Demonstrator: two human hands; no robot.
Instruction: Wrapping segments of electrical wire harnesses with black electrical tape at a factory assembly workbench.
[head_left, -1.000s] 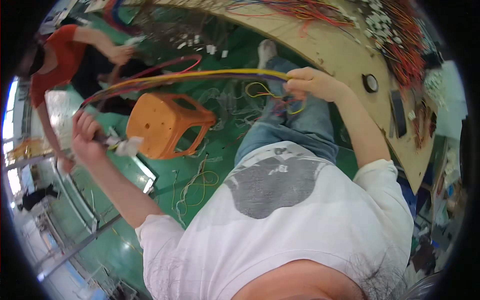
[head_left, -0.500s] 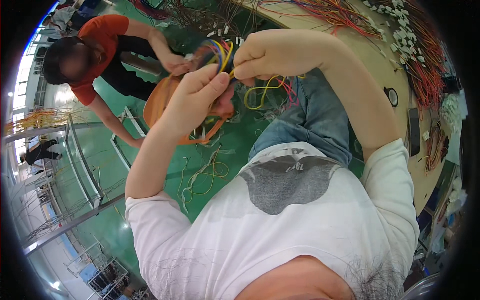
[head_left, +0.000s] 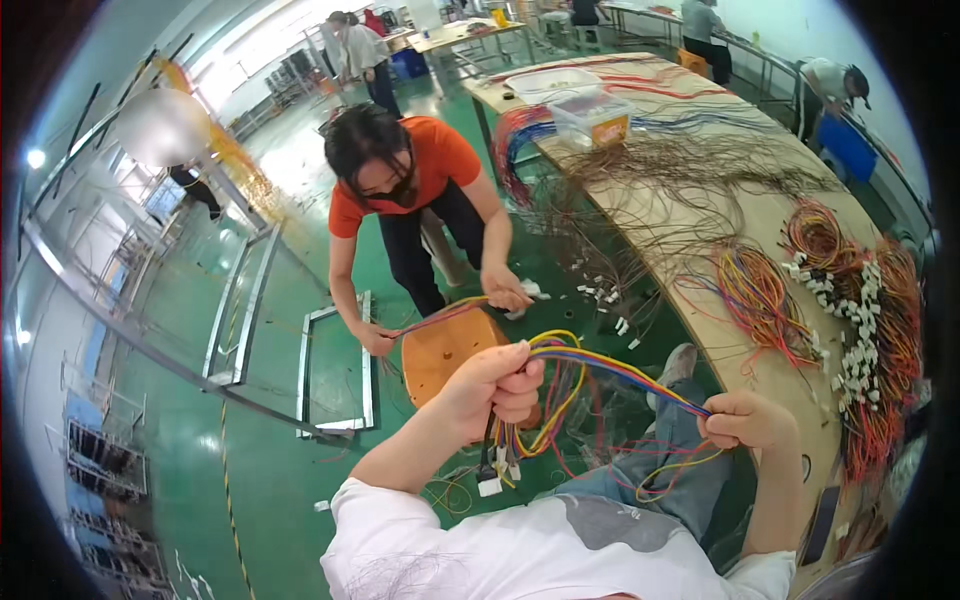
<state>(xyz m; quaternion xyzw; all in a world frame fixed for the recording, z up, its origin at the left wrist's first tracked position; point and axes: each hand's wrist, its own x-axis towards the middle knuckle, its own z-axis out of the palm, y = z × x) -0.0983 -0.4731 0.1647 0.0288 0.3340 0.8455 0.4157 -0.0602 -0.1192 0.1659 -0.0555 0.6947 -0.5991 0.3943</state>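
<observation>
A bundle of yellow, red and blue wires (head_left: 628, 374) runs stretched between my two hands. My left hand (head_left: 500, 385) is closed round its left part, and loose ends hang below the fist. A white connector (head_left: 489, 487) dangles there on dark wire. At the bundle's other end, the fingers of my right hand (head_left: 750, 420) are pinched shut on the wires. A thin yellow wire loops down below that hand, over my jeans. Opposite me, a person in an orange shirt (head_left: 452, 160) holds a thin reddish and yellow wire strand (head_left: 440, 317) between both hands.
An orange stool (head_left: 432, 366) stands between us. The long wooden table (head_left: 690, 225) on the right carries coiled wires (head_left: 755, 295), dark loose wires, white connectors and a clear plastic box (head_left: 590, 120). Metal frames (head_left: 338, 365) are at the left.
The view has tilted up toward the room. My hands, close together before, are now far apart, with the wire bundle drawn out between them. The other person now holds a strand up.
</observation>
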